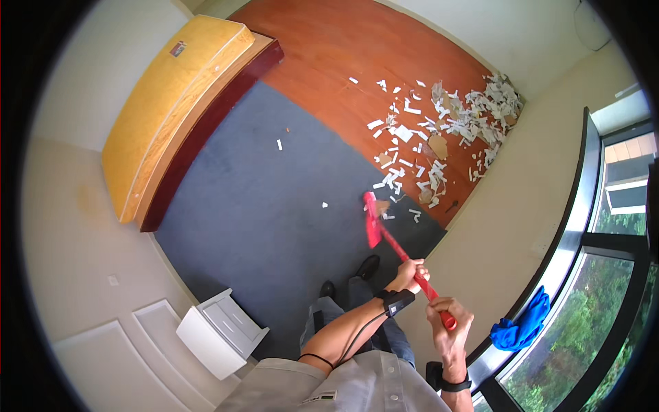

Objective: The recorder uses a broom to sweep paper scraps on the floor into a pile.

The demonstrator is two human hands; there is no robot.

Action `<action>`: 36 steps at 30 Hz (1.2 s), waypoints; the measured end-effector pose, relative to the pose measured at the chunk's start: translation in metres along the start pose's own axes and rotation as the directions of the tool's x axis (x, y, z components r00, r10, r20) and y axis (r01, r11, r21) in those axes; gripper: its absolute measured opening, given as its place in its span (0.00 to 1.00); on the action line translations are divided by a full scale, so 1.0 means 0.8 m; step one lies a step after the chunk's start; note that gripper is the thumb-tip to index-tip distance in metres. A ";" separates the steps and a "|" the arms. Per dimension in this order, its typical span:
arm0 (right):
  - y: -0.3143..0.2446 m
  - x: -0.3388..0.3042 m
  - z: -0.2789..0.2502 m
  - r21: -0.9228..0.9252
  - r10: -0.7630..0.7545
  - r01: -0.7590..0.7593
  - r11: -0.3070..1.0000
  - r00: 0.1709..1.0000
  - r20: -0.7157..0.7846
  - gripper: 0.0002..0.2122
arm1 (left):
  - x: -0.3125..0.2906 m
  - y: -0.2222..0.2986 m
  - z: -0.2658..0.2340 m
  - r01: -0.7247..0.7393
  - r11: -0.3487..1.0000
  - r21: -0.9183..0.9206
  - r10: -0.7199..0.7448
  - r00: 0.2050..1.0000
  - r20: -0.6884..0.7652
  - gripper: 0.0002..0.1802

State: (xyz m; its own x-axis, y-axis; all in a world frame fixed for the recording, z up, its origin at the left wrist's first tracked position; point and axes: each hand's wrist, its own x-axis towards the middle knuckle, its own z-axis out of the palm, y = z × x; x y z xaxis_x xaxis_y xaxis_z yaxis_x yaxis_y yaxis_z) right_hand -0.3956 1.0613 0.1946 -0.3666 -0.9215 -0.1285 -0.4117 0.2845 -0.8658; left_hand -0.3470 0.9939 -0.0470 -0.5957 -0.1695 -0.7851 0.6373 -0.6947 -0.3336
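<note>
Red broom (397, 247) in play, slanting forward from the hands, its head low at the grey floor (268, 185), ahead of them and a touch to the left! Left hand (410, 273) is wrapped round the middle of the stick, and right hand (461, 320) is clenched about the upper end, nearer the body, so both are grasping the same handle. Black straps sit on the two wrists, and a dark cable runs along the left forearm. Up at the broom head, a brown scrap and a few white bits lie just beside its right side; whether the bristles press on the floor, I cannot tell. Now look farther forward and right of the hands: a great spread of paper scraps (501, 103), loose at the near edge, heaped thick by the far corner, most of it on the red-brown floor (329, 62), with a larger brown piece (438, 146) in among the white! A few lone bits lie on the grey, forward and left of the hands. Dark shoes (369, 266) stand just left of the left hand. Over to the left of both, a white cabinet (216, 336); far ahead on that side, a yellow mattress (175, 96) on its bed base (208, 130). Out right of the right hand, a crumpled blue cloth (520, 326) rests by the window (583, 309)
</note>
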 end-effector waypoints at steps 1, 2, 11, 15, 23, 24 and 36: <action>-0.004 0.000 0.002 0.009 0.016 -0.016 1.000 1.000 0.022 0.06 | -0.003 0.004 0.016 0.047 0.994 0.099 -0.059 0.990 0.125 0.16; -0.008 -0.002 0.004 -0.079 -0.146 0.150 0.986 0.988 0.050 0.06 | -0.008 0.005 0.028 0.086 0.977 0.194 -0.129 0.967 0.219 0.19; -0.036 -0.003 -0.004 -0.122 -0.261 0.251 0.960 0.962 -0.076 0.09 | -0.048 -0.001 0.096 -0.020 0.961 0.278 -0.027 0.986 0.164 0.14; -0.036 0.011 0.001 0.136 0.039 -0.028 0.990 0.996 -0.082 0.06 | -0.068 0.022 0.062 -0.230 0.954 0.194 0.232 0.973 0.009 0.08; -0.012 0.048 0.121 0.525 0.485 -0.439 0.729 0.873 0.057 0.11 | -0.084 0.137 -0.025 -0.382 0.906 0.181 0.422 0.833 -0.357 0.03; -0.013 0.050 0.131 0.528 0.511 -0.463 0.712 0.857 0.063 0.12 | -0.080 0.142 -0.029 -0.380 0.907 0.179 0.420 0.835 -0.356 0.03; -0.086 0.015 0.096 -0.113 -0.174 0.148 0.983 0.944 -0.279 0.11 | -0.086 0.049 0.148 -0.030 0.904 0.427 -0.037 0.988 0.149 0.13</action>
State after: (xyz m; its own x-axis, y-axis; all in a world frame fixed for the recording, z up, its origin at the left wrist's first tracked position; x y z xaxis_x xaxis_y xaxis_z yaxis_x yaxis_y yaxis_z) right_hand -0.3075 1.0105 0.2156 -0.5073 -0.8460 0.1642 -0.5531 0.1735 -0.8148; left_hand -0.3389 0.8961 0.0559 -0.6854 -0.2458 -0.6854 0.3852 -0.9212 -0.0548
